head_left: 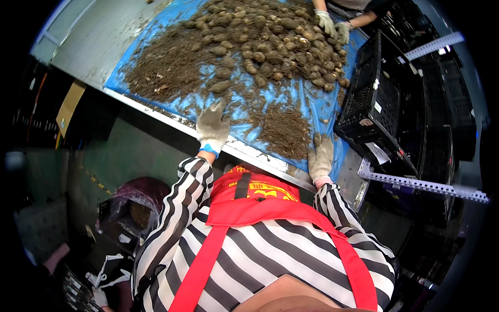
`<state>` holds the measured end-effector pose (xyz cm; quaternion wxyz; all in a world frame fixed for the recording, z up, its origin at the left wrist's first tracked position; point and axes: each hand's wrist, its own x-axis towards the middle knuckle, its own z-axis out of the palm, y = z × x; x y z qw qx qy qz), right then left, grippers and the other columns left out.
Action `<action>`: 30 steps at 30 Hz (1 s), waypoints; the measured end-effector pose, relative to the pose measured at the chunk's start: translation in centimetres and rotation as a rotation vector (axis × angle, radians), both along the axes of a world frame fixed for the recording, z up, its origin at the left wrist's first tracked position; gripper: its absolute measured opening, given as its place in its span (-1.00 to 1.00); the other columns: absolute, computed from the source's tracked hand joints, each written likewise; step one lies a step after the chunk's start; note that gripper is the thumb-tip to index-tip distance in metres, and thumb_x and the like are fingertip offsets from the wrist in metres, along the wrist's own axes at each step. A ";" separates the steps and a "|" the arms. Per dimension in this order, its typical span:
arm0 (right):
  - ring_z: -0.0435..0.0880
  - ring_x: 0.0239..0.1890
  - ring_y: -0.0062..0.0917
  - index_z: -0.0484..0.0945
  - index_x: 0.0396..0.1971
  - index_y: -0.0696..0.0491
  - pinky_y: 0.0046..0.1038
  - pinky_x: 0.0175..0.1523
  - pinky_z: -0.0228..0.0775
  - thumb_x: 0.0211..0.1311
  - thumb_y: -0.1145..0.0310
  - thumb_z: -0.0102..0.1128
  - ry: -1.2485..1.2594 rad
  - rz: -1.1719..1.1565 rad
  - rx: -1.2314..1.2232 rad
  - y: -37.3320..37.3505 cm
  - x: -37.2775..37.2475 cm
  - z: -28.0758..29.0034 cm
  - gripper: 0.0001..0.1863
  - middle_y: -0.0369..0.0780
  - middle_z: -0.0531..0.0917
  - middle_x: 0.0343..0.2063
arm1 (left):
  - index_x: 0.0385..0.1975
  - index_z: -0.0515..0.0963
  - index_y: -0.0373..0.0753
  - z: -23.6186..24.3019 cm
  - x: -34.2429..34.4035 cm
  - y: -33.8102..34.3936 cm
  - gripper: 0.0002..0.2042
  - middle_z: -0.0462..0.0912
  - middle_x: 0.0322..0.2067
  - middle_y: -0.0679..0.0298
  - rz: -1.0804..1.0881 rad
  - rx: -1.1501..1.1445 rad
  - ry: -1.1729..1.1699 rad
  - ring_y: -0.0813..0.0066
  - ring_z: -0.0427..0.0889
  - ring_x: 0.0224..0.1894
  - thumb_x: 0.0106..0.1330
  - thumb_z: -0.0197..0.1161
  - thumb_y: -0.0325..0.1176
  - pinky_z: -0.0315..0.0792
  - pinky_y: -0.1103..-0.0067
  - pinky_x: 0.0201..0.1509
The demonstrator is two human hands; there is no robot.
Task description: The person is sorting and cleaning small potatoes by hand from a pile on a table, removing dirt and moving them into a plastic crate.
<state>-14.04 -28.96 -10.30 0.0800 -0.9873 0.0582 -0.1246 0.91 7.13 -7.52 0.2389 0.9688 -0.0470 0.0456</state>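
Observation:
A blue plastic sheet [324, 104] covers the metal table, bearing a heap of dirt-caked round tubers [275, 47], loose soil [158, 65] and a smaller soil patch [286, 132]. My left hand [213, 125], in a soiled pale glove, has its fingers stretched on the sheet just below several separated tubers [221, 87]. My right hand [321, 156], also gloved, lies with fingers extended on the sheet, right of the small soil patch. Neither hand appears to grip anything.
A co-worker's gloved hands [332, 28] reach to the heap's far right. Black crates [377, 99] line the right, by white perforated rails [421, 184]. A bagged container [130, 208] sits on the floor at left. Another gloved hand [100, 297] shows at lower left.

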 end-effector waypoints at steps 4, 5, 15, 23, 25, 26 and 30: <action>0.27 0.42 0.06 0.40 0.37 0.00 -0.06 0.53 0.06 0.22 0.36 0.26 0.052 -0.027 0.010 0.5 0.0 0.9 -0.34 0.05 0.40 0.35 | 0.23 0.56 -0.11 0.5 0.1 0.2 -0.52 0.68 0.09 0.13 -0.026 -0.004 0.068 0.06 0.65 0.07 0.26 0.31 -0.28 0.53 0.24 0.17; 0.26 0.42 0.07 0.40 0.37 0.00 -0.06 0.53 0.05 0.22 0.35 0.26 0.055 -0.032 0.009 0.4 0.1 0.9 -0.34 0.06 0.39 0.36 | 0.23 0.56 -0.12 0.6 0.1 0.1 -0.52 0.67 0.10 0.14 -0.032 0.015 0.052 0.06 0.65 0.07 0.27 0.31 -0.28 0.52 0.24 0.18; 0.24 0.42 0.08 0.39 0.36 -0.01 -0.03 0.52 0.03 0.18 0.34 0.30 0.081 -0.051 0.067 0.4 0.3 1.3 -0.31 0.03 0.39 0.34 | 0.20 0.62 -0.05 0.5 0.0 0.2 -0.54 0.70 0.07 0.09 -0.031 -0.104 -0.018 0.04 0.65 0.08 0.25 0.28 -0.39 0.52 0.27 0.18; 0.40 0.36 -0.01 0.38 0.39 0.03 -0.16 0.46 0.19 0.16 0.33 0.36 0.163 -0.054 0.161 0.1 1.5 4.1 -0.26 0.03 0.51 0.24 | 0.17 0.61 -0.23 -0.2 0.0 0.5 -0.58 0.68 0.10 0.02 -0.037 -0.198 -0.051 0.03 0.66 0.12 0.28 0.27 -0.44 0.51 0.31 0.25; 0.51 0.28 -0.03 0.38 0.40 0.03 -0.22 0.40 0.29 0.18 0.31 0.37 0.219 -0.246 0.436 0.5 3.5 7.2 -0.25 0.05 0.59 0.18 | 0.17 0.60 -0.24 0.1 -0.2 0.4 -0.58 0.68 0.11 0.00 -0.009 -0.221 -0.036 0.02 0.66 0.13 0.27 0.27 -0.45 0.51 0.31 0.25; 0.56 0.24 -0.04 0.37 0.41 0.03 -0.25 0.37 0.34 0.18 0.30 0.37 0.249 -0.344 0.571 0.4 4.8 8.2 -0.25 0.06 0.63 0.14 | 0.17 0.60 -0.25 0.2 -0.2 0.4 -0.58 0.68 0.11 -0.01 0.003 -0.235 -0.026 0.02 0.66 0.13 0.27 0.26 -0.46 0.51 0.31 0.25; 0.67 0.17 -0.23 0.42 0.40 0.01 -0.32 0.29 0.42 0.30 0.23 0.20 0.023 -0.263 0.622 0.5 10.5 9.5 -0.36 0.00 0.64 0.18 | 0.18 0.60 -0.26 0.2 -0.1 0.4 -0.56 0.69 0.09 -0.05 -0.008 -0.365 -0.067 0.00 0.68 0.11 0.25 0.25 -0.53 0.54 0.28 0.22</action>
